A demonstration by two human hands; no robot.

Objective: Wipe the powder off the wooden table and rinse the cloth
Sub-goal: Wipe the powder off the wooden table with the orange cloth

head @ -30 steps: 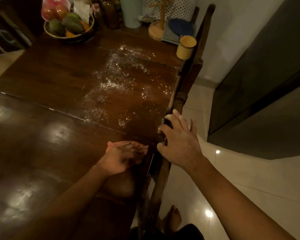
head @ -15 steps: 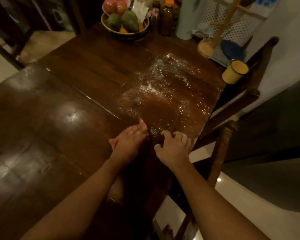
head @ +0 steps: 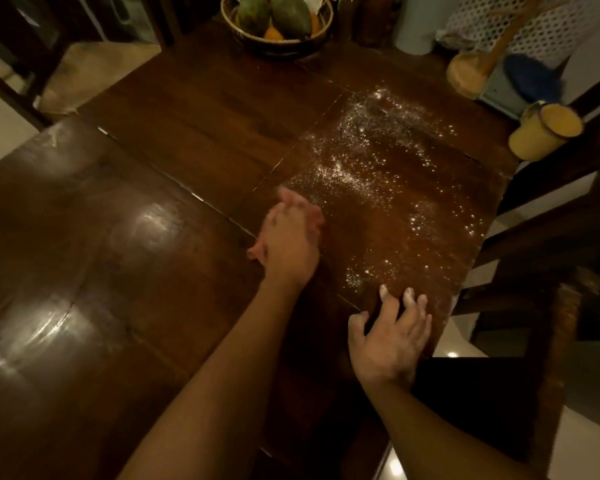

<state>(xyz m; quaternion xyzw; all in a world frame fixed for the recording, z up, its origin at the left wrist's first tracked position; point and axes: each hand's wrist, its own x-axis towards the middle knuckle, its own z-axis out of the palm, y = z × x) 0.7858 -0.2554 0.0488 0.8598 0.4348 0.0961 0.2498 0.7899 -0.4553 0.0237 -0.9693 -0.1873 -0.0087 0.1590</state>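
White powder (head: pixel 371 164) lies scattered over the right part of the dark wooden table (head: pixel 125 258). My left hand (head: pixel 290 240) lies flat on the table at the powder's near left edge, fingers straight and blurred with motion. Near the table's right front corner my right hand (head: pixel 390 337) rests on the wood with its fingers spread, powder on the fingertips. Neither hand holds anything. No cloth is in view.
A bowl of fruit (head: pixel 278 22) stands at the table's far edge. A yellow mug (head: pixel 542 133) sits at the far right corner, beside a wooden stand (head: pixel 471 71) and a blue item (head: pixel 530 77). A dark wooden chair (head: pixel 561 306) stands against the table's right side.
The view swung left over the table. My right hand came off the chair rail onto the table corner. My left hand slid forward toward the powder.
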